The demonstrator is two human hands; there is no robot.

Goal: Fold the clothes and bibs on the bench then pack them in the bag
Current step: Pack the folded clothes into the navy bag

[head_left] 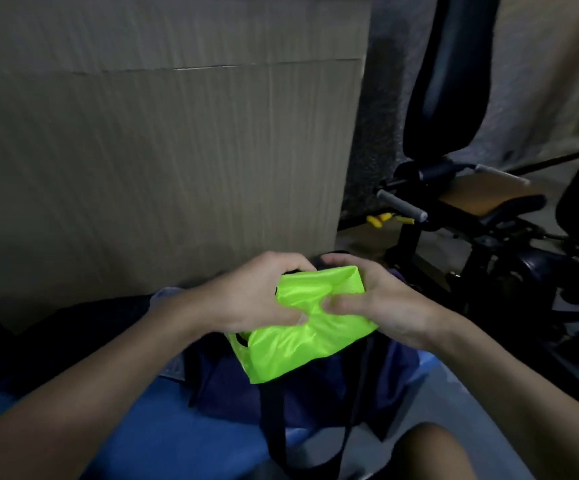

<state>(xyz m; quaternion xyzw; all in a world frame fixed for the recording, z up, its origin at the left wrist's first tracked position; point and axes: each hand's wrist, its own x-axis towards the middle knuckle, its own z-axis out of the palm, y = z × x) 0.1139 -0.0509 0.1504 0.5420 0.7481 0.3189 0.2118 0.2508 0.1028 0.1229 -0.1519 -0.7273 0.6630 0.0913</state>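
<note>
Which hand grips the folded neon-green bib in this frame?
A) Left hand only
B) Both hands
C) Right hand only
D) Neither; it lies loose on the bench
B: the left hand and the right hand each curl round opposite sides of the neon-green bib, with thumbs pressing into its top, over the dark bag.

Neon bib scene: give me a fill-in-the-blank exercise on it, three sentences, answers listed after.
Of the left hand and the right hand, ____ grip the neon bib.
The dark bag under the bib rests on a ____ surface.
The big box behind the hands is made of ____.
Missing words: both; blue; cardboard.
</note>
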